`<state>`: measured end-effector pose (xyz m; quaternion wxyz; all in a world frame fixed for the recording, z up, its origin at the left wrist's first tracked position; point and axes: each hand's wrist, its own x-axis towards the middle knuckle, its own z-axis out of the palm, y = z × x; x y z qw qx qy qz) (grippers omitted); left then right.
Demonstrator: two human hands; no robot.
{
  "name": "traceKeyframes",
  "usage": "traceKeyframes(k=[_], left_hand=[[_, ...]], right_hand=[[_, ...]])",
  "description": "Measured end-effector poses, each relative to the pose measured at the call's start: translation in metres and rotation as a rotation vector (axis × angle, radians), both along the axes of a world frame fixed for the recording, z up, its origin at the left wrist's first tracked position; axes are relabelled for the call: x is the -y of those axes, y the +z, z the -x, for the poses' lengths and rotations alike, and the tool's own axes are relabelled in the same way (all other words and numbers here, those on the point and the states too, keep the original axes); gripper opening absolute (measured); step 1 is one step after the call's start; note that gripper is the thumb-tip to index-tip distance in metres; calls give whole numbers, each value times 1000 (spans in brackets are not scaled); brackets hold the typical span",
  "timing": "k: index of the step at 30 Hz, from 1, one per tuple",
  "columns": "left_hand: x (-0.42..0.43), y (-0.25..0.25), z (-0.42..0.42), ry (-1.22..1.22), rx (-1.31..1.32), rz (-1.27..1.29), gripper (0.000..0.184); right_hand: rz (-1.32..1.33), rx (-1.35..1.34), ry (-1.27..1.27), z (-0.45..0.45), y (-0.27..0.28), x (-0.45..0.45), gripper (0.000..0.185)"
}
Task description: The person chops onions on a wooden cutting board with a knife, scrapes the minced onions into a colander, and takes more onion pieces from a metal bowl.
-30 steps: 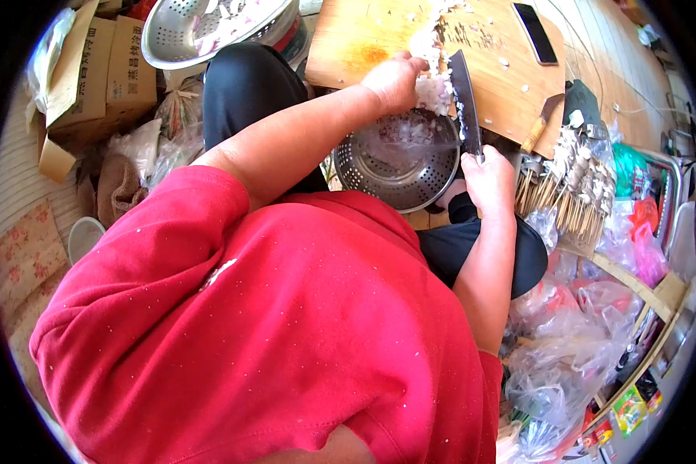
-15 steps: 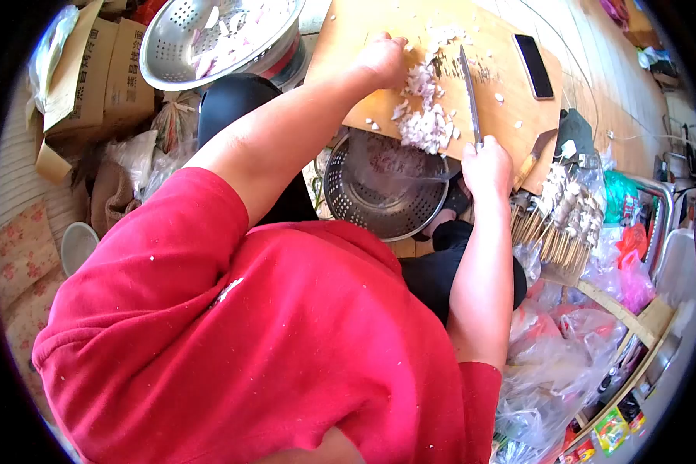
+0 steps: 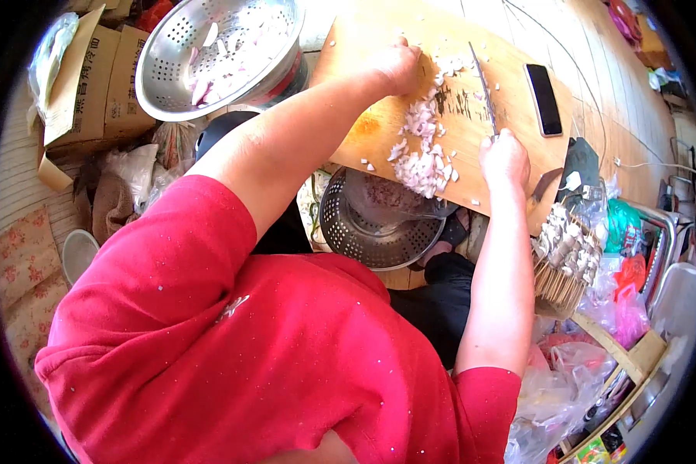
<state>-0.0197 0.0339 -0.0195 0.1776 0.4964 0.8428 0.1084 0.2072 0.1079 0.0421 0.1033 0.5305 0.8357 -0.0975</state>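
My right hand [image 3: 505,161] is wrapped round the handle of a kitchen knife [image 3: 484,89]. Its blade points away from me, edge-on over the wooden cutting board [image 3: 510,42]. Left of the blade, my left hand [image 3: 400,66] is closed with its fingers curled down at the board; whatever they may hold is hidden. Chopped onion [image 3: 421,172] lies heaped along the near edge of the board, with more bits scattered around the blade. Dark wet marks show between the onion and the knife.
A colander [image 3: 151,81] with onion pieces stands at upper left. Another colander [image 3: 340,224], holding a plastic bag, sits below the board. A phone [image 3: 544,100] and a second knife [image 3: 545,184] lie at the board's right, near skewered food [image 3: 568,251]. Cardboard boxes [image 3: 100,85] stand left.
The camera view has shifted, so the board appears lower. Against the board, my left hand and the knife in my right hand have moved farther from me.
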Motion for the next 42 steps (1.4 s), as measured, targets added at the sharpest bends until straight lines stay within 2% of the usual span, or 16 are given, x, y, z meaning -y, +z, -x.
traceKeyframes(k=[7,9,12,15,20,26,28,30,38,42], left_hand=[[-2,1,-3,-149,139,-113,40],[5,-2,-10,-135,127,-116,38],[23,-13,-20,-220,147,-110,40],[44,-16,-38,-227,212,-208,45],[74,-3,-65,-287,177,-91,52],[97,-6,-88,-309,200,-102,54],[102,-4,-92,-316,207,-90,55],[107,-2,-95,-331,197,-98,53],[120,3,-98,-406,222,-93,41],[132,22,-96,-261,194,-120,38]], right_hand=[[34,-13,179,7,5,0,24],[31,-42,310,-2,6,6,21],[100,-51,298,-17,14,16,19],[137,-76,324,-38,21,34,19],[162,-94,304,-73,14,59,20],[163,-83,272,-101,12,84,23],[138,-160,289,-108,11,91,25],[185,-120,229,-112,15,98,25],[198,-124,262,-119,17,108,26],[185,-147,253,-121,19,112,26]])
